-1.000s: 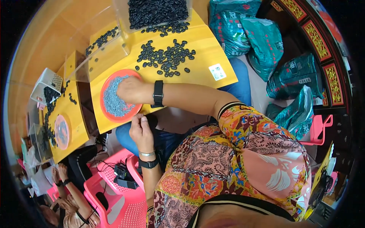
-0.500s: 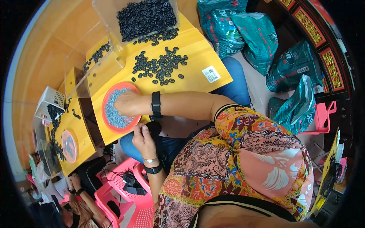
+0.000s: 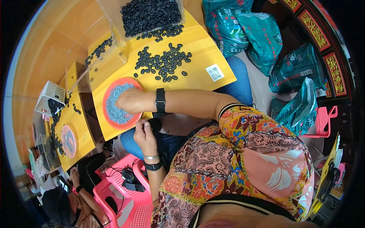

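My right hand (image 3: 128, 100), a black watch on its wrist, rests in an orange dish (image 3: 107, 95) of small grey pieces on the yellow table (image 3: 205, 53). Its fingertips are down among the pieces, so its grip is hidden. My left hand (image 3: 143, 133), wearing a bracelet and a black band, is below the table's near edge over my lap. It pinches a small black piece (image 3: 154, 123). Loose black oval pieces (image 3: 163, 64) lie spread on the table just beyond my right forearm.
A clear bin (image 3: 152, 14) of black pieces stands at the table's far end. Teal bags (image 3: 262, 41) lie on the floor at right, beside a pink chair (image 3: 323, 121). A pink stool (image 3: 125, 199) is lower left. Another person (image 3: 76, 178) sits by a second yellow table (image 3: 81, 129).
My right hand stays in the orange dish, shifting slightly among the grey pieces. My left hand stays by my lap with the black piece. The view has shifted a little.
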{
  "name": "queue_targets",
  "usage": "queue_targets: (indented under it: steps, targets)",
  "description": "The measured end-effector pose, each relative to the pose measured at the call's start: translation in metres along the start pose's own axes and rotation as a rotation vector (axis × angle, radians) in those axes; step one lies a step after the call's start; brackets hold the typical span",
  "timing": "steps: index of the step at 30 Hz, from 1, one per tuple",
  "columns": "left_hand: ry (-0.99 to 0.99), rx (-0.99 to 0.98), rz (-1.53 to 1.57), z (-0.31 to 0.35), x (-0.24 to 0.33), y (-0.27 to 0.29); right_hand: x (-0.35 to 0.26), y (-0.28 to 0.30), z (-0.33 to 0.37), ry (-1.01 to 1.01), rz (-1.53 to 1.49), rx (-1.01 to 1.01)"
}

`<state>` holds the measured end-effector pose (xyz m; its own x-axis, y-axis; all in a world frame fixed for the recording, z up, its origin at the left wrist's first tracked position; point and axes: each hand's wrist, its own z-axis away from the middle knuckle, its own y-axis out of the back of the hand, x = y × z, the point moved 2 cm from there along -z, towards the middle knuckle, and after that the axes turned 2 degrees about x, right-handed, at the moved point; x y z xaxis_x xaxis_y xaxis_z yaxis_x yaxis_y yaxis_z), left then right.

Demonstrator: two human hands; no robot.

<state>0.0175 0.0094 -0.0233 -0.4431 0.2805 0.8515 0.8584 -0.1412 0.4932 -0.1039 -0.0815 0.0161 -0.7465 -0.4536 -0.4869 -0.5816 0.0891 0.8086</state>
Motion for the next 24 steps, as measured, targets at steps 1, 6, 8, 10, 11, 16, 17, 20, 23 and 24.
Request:
queue_targets:
  steps: [1,6,8,10,11,16,17,20,23,24]
  targets:
    - [0.0,-0.001,0.0,0.0,0.0,0.0,0.0,0.0,0.0,0.006,0.02,-0.004]
    - [-0.018,0.005,0.006,0.0,0.0,-0.001,-0.001,0.004,0.001,0.035,0.013,-0.049]
    - [-0.017,0.007,0.012,0.0,-0.001,-0.001,0.003,0.008,0.001,0.011,-0.008,-0.015]
    - [-0.016,0.006,0.019,0.0,-0.001,-0.002,0.023,0.022,-0.004,-0.003,0.063,0.017]
    - [-0.015,0.01,0.019,-0.001,0.0,-0.001,0.036,0.034,-0.008,-0.014,0.135,0.051]
    - [-0.004,0.035,0.028,-0.002,-0.002,0.002,0.135,0.097,-0.005,-0.439,0.37,0.205]
    - [-0.003,0.037,0.029,-0.001,-0.007,0.004,0.14,0.108,-0.001,-0.57,0.243,0.176]
    - [-0.011,0.019,0.022,-0.003,-0.001,0.001,0.184,0.104,0.003,-0.675,0.298,-0.026]
    - [0.001,0.002,-0.001,-0.001,0.004,0.0,0.197,0.09,0.002,-0.719,0.307,-0.178]
    - [0.011,-0.003,-0.008,0.0,0.004,0.001,0.196,0.087,0.001,-0.716,0.301,-0.177]
